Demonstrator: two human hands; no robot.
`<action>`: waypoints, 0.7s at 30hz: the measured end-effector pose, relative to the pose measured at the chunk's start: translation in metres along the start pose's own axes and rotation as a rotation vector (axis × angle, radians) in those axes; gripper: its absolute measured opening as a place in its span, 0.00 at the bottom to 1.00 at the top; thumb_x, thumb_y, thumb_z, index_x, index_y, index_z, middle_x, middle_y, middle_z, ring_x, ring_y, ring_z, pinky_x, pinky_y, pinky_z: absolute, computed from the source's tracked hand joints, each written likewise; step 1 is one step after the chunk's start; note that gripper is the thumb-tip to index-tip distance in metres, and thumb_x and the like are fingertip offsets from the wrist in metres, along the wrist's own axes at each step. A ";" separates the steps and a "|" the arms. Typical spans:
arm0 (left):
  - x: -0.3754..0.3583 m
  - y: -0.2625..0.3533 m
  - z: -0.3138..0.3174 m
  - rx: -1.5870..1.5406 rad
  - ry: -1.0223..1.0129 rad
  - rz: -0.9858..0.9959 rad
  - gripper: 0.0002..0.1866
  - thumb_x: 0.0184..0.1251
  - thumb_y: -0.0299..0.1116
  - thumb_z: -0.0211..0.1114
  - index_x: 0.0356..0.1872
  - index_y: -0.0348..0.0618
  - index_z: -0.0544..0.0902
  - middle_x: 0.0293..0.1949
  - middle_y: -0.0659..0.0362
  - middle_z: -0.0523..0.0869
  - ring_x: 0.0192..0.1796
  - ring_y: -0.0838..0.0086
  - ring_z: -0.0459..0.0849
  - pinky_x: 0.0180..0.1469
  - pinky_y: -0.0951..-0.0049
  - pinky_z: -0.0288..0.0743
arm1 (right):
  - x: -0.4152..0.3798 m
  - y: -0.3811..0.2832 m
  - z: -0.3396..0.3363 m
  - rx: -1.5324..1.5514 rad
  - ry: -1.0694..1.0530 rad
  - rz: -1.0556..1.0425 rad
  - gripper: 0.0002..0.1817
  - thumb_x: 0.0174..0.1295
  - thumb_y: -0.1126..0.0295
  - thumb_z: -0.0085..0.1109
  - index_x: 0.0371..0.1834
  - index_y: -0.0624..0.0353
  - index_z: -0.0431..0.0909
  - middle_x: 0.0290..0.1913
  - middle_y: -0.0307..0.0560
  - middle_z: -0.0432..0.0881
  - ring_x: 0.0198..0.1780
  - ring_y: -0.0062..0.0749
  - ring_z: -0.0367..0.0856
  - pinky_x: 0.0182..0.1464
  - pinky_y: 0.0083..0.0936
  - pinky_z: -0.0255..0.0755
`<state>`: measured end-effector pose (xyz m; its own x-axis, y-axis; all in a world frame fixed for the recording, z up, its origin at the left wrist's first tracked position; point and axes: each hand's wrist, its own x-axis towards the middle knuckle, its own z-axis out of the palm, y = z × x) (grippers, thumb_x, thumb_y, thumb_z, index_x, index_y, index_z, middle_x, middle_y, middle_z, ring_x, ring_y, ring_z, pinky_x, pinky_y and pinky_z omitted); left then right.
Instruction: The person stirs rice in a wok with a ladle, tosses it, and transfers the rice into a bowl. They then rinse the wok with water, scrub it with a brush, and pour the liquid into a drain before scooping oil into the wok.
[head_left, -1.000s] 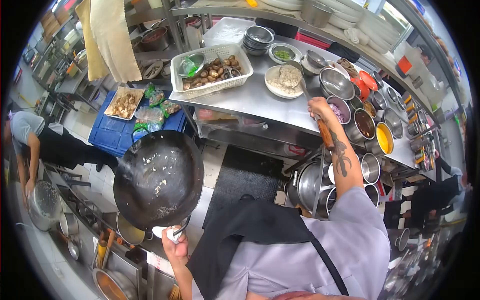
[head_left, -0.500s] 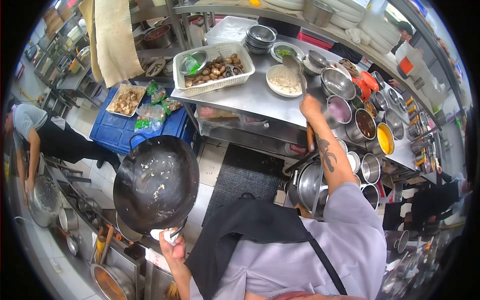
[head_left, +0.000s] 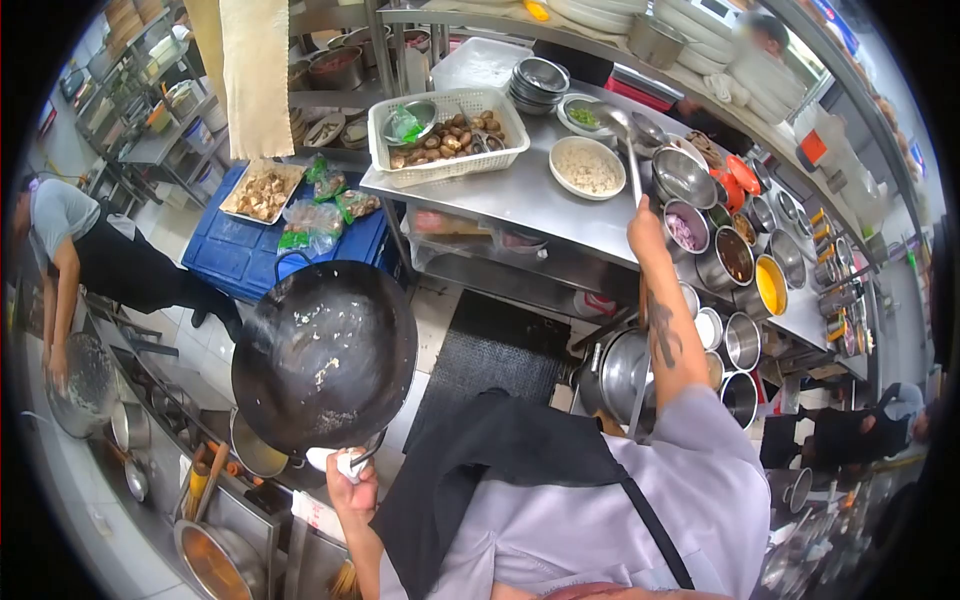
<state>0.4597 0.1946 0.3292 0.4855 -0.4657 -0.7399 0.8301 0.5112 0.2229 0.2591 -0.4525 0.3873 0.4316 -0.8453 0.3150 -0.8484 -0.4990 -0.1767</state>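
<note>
My left hand [head_left: 353, 490] is closed on the near handle of a large black wok [head_left: 325, 355], with a white cloth [head_left: 338, 463] between hand and metal. Small pale food bits stick to the wok's inside. Out over the steel counter [head_left: 480, 190], my right hand [head_left: 645, 232] grips the long handle of a metal ladle [head_left: 616, 124]. The ladle's bowl is beside a small dish of chopped greens [head_left: 580, 114]. Just left of the handle stands a white bowl of rice-like food [head_left: 587, 168]. Metal bowls and pots lie right of my hand, one with chopped purple onion [head_left: 684, 232].
A white basket of mushrooms [head_left: 450, 138] stands on the counter's left part. Food packs and a tray lie on a blue chest [head_left: 225, 240]. A black mat [head_left: 490, 350] covers floor ahead. One person [head_left: 85, 240] bends at the far left; another [head_left: 860, 425] is far right.
The ladle has moved from over the white bowl to its upper right, beside the greens. My right hand has moved with it. The wok appears slightly further right in view.
</note>
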 end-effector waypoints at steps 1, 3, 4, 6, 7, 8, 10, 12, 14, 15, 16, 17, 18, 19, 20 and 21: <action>0.001 -0.002 0.007 0.003 0.001 -0.003 0.06 0.62 0.33 0.56 0.31 0.42 0.73 0.25 0.55 0.78 0.23 0.73 0.74 0.18 0.76 0.64 | 0.011 0.009 0.003 -0.014 -0.116 0.065 0.20 0.58 0.76 0.45 0.54 0.72 0.70 0.40 0.72 0.79 0.44 0.62 0.80 0.48 0.48 0.73; 0.000 0.006 0.011 0.014 0.012 -0.017 0.06 0.62 0.33 0.55 0.30 0.42 0.73 0.24 0.55 0.77 0.22 0.73 0.74 0.18 0.76 0.64 | 0.003 0.009 0.008 -0.036 -0.196 0.043 0.20 0.59 0.75 0.44 0.54 0.73 0.70 0.40 0.73 0.79 0.46 0.62 0.79 0.49 0.50 0.72; -0.002 0.006 0.018 0.018 0.072 -0.001 0.07 0.63 0.33 0.55 0.29 0.42 0.73 0.23 0.56 0.77 0.21 0.73 0.73 0.18 0.76 0.64 | 0.003 0.008 0.011 -0.047 -0.134 0.061 0.19 0.59 0.75 0.44 0.53 0.72 0.70 0.39 0.72 0.80 0.43 0.61 0.81 0.46 0.48 0.74; -0.003 0.008 0.023 0.032 0.062 0.008 0.07 0.63 0.33 0.54 0.29 0.42 0.73 0.23 0.56 0.77 0.21 0.73 0.73 0.18 0.76 0.64 | -0.007 0.002 0.011 -0.051 -0.087 0.084 0.19 0.58 0.76 0.44 0.53 0.71 0.70 0.38 0.71 0.80 0.39 0.59 0.82 0.42 0.46 0.76; -0.002 0.008 0.027 0.047 0.045 0.013 0.07 0.63 0.33 0.54 0.29 0.42 0.73 0.23 0.56 0.77 0.21 0.73 0.73 0.18 0.76 0.64 | -0.007 0.004 0.006 0.160 -0.145 0.190 0.18 0.58 0.75 0.48 0.52 0.70 0.70 0.33 0.64 0.80 0.31 0.50 0.81 0.33 0.40 0.75; -0.001 0.008 0.028 0.045 0.046 0.014 0.07 0.63 0.33 0.54 0.29 0.42 0.73 0.23 0.56 0.77 0.21 0.73 0.73 0.18 0.76 0.64 | -0.008 0.003 0.000 0.370 -0.201 0.292 0.18 0.57 0.75 0.52 0.51 0.69 0.70 0.28 0.57 0.80 0.24 0.40 0.81 0.23 0.33 0.75; 0.004 0.007 0.035 0.055 0.010 0.025 0.07 0.64 0.33 0.54 0.29 0.43 0.74 0.24 0.56 0.78 0.21 0.73 0.73 0.18 0.76 0.64 | -0.006 0.018 0.014 0.697 -0.232 0.419 0.12 0.59 0.73 0.53 0.46 0.64 0.69 0.24 0.47 0.75 0.20 0.30 0.75 0.19 0.27 0.69; 0.012 0.002 0.037 0.061 -0.004 0.041 0.06 0.63 0.33 0.54 0.29 0.43 0.74 0.24 0.57 0.78 0.21 0.74 0.73 0.18 0.76 0.64 | -0.017 0.012 0.012 1.320 -0.295 0.547 0.06 0.65 0.69 0.53 0.34 0.52 0.65 0.21 0.32 0.65 0.15 0.19 0.64 0.14 0.19 0.59; 0.020 -0.002 0.025 0.089 -0.077 0.065 0.05 0.63 0.33 0.55 0.30 0.43 0.75 0.24 0.57 0.78 0.22 0.74 0.74 0.19 0.77 0.64 | -0.031 0.031 0.029 1.853 -0.442 0.494 0.08 0.69 0.68 0.49 0.47 0.57 0.69 0.25 0.36 0.67 0.17 0.19 0.63 0.17 0.22 0.62; 0.023 -0.005 0.019 0.031 -0.073 0.034 0.05 0.62 0.33 0.56 0.30 0.44 0.75 0.25 0.57 0.79 0.22 0.74 0.74 0.19 0.78 0.64 | -0.040 0.036 0.043 2.096 -0.546 0.533 0.14 0.71 0.68 0.46 0.57 0.56 0.67 0.25 0.35 0.65 0.16 0.19 0.62 0.15 0.21 0.61; 0.013 -0.010 0.038 0.009 -0.065 0.114 0.05 0.62 0.33 0.56 0.30 0.44 0.75 0.25 0.57 0.79 0.23 0.74 0.75 0.18 0.77 0.63 | -0.056 0.014 0.037 2.000 -0.588 0.508 0.16 0.70 0.69 0.45 0.60 0.55 0.64 0.25 0.35 0.64 0.15 0.18 0.62 0.14 0.21 0.61; 0.015 -0.012 0.034 0.022 -0.022 0.158 0.04 0.62 0.32 0.57 0.30 0.44 0.75 0.24 0.56 0.80 0.24 0.73 0.77 0.18 0.77 0.63 | -0.070 -0.018 0.013 1.906 -0.624 0.470 0.19 0.70 0.69 0.45 0.63 0.54 0.62 0.25 0.35 0.64 0.14 0.17 0.61 0.14 0.20 0.60; 0.015 -0.015 0.034 0.005 -0.038 0.171 0.03 0.62 0.31 0.57 0.31 0.45 0.75 0.24 0.56 0.80 0.26 0.72 0.78 0.17 0.77 0.64 | -0.084 -0.051 -0.002 1.851 -0.699 0.442 0.20 0.69 0.70 0.46 0.64 0.53 0.61 0.25 0.35 0.64 0.14 0.16 0.61 0.13 0.18 0.60; 0.019 -0.017 0.028 -0.016 -0.043 0.162 0.03 0.61 0.31 0.57 0.30 0.45 0.75 0.25 0.56 0.81 0.25 0.72 0.78 0.18 0.77 0.65 | -0.093 -0.084 -0.013 1.797 -0.759 0.412 0.22 0.68 0.71 0.46 0.65 0.53 0.60 0.24 0.35 0.65 0.13 0.15 0.60 0.13 0.17 0.60; 0.016 -0.017 0.033 -0.034 -0.047 0.172 0.03 0.61 0.31 0.58 0.30 0.45 0.75 0.24 0.56 0.80 0.26 0.71 0.79 0.18 0.77 0.65 | -0.095 -0.110 -0.015 1.687 -0.868 0.357 0.24 0.67 0.73 0.48 0.66 0.53 0.59 0.24 0.35 0.66 0.13 0.15 0.61 0.13 0.16 0.60; 0.012 -0.018 0.040 -0.046 -0.054 0.177 0.03 0.61 0.31 0.58 0.29 0.44 0.75 0.24 0.56 0.80 0.26 0.71 0.79 0.18 0.77 0.65 | -0.095 -0.134 -0.016 1.576 -0.961 0.301 0.26 0.65 0.74 0.49 0.67 0.53 0.58 0.25 0.35 0.67 0.13 0.14 0.61 0.14 0.16 0.61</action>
<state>0.4619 0.1511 0.3415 0.6375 -0.4032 -0.6565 0.7179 0.6201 0.3163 0.3265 -0.3019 0.3964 0.8192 -0.4522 -0.3527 -0.1339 0.4473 -0.8843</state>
